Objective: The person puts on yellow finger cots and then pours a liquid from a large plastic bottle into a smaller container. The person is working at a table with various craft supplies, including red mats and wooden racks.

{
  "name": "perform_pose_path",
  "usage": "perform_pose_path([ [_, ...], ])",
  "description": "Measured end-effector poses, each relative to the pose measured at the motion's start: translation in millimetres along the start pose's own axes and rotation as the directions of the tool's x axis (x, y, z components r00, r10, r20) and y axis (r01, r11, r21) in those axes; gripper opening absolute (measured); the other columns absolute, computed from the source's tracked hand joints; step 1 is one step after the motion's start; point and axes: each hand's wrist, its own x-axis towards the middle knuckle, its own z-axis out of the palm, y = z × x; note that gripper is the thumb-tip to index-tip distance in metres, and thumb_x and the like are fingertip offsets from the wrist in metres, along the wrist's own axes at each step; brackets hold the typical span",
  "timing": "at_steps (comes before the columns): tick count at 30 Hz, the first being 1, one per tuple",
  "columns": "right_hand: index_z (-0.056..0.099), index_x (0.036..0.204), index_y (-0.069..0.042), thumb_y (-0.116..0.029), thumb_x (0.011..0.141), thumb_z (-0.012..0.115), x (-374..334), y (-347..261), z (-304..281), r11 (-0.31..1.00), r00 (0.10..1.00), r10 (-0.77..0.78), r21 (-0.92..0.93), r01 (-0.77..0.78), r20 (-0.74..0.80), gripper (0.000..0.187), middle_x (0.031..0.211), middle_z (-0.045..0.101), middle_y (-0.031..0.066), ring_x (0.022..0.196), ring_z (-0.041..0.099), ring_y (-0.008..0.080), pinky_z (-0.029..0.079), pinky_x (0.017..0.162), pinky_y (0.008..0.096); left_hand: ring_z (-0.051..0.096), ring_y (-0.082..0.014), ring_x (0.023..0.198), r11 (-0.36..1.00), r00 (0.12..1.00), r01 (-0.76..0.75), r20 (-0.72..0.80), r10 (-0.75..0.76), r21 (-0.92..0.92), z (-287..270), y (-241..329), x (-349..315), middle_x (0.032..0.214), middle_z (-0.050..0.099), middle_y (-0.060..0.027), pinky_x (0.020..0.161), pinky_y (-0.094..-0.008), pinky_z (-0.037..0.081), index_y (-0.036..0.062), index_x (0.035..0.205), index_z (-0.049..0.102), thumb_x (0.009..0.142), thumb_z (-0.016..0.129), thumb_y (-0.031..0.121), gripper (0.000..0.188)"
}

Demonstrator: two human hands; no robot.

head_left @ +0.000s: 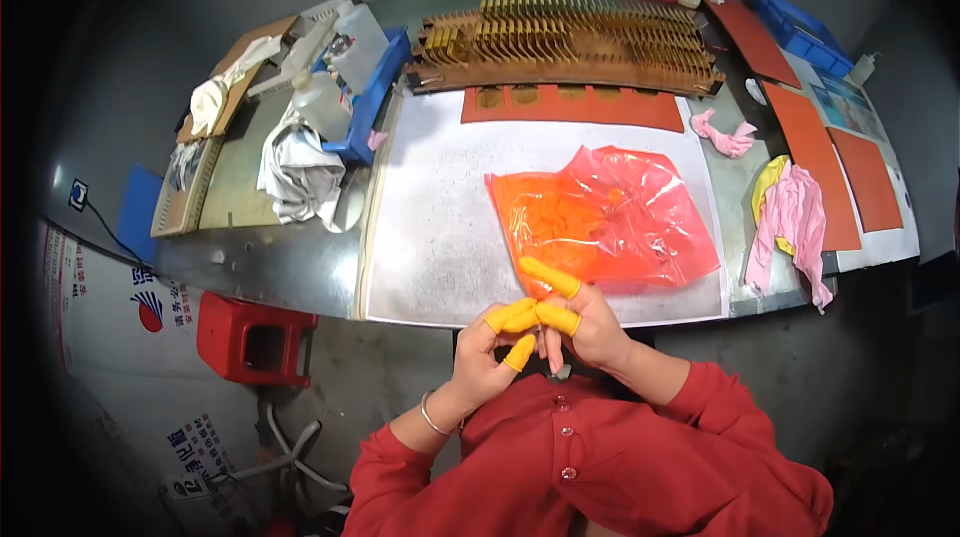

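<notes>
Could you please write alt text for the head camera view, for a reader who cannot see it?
A person's left hand and right hand, wearing yellow finger cots, meet at the near edge of a workbench. Beyond them lie a pinkish-red plastic bag of small orange items and a rack of golden strips.

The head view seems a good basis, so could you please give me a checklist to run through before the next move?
1. Left hand wearing yellow finger cots: ok.
2. Right hand also wearing them: ok.
3. Hands apart: not ok, they meet at the fingers.
4. Every finger cot fully seated: cannot tell.
5. Reddish see-through bag lying on the white sheet: ok.
6. Bag clear of the slotted rack: ok.
</notes>
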Motion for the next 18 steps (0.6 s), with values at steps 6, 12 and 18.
perform_pose_path([
  [6,0.019,0.134,-0.009,-0.014,0.09,0.037,-2.9,4.2,3.2,0.997,0.994,0.024,0.076,-0.032,0.105,0.048,0.077,0.059,0.0116,0.044,0.056,0.015,0.048,0.054,0.0271,0.051,-0.008,0.059,0.965,0.963,0.249,0.125,-0.239,-0.076,-10.1,10.5,11.0,0.08,0.053,-0.0046,0.049,-0.0186,0.041,-0.0025,0.093,0.06,0.079,0.058,0.005,0.016],
  [12,0.03,0.13,-0.006,-0.014,0.088,0.04,-8.6,-10.4,0.7,0.951,0.929,0.309,-0.077,-0.3,0.201,0.044,0.096,0.059,0.0159,0.042,0.055,0.0139,0.05,0.05,0.0284,0.053,-0.0145,0.063,0.978,0.911,-0.023,0.408,-0.065,0.209,-17.9,2.8,19.1,0.078,0.055,-0.0056,0.054,-0.027,0.042,0.0011,0.088,0.06,0.074,0.062,0.007,0.016],
  [18,0.021,0.134,-0.011,-0.009,0.088,0.035,-6.2,-14.4,-8.1,0.893,0.992,0.114,0.433,-0.124,0.05,0.048,0.12,0.047,0.019,0.04,0.054,0.0155,0.049,0.045,0.0253,0.057,-0.0143,0.064,0.928,0.846,0.233,0.409,-0.341,0.291,-16.6,21.6,35.3,0.082,0.058,-0.0086,0.06,-0.0247,0.046,0.0009,0.1,0.054,0.075,0.058,0.002,0.026],
])
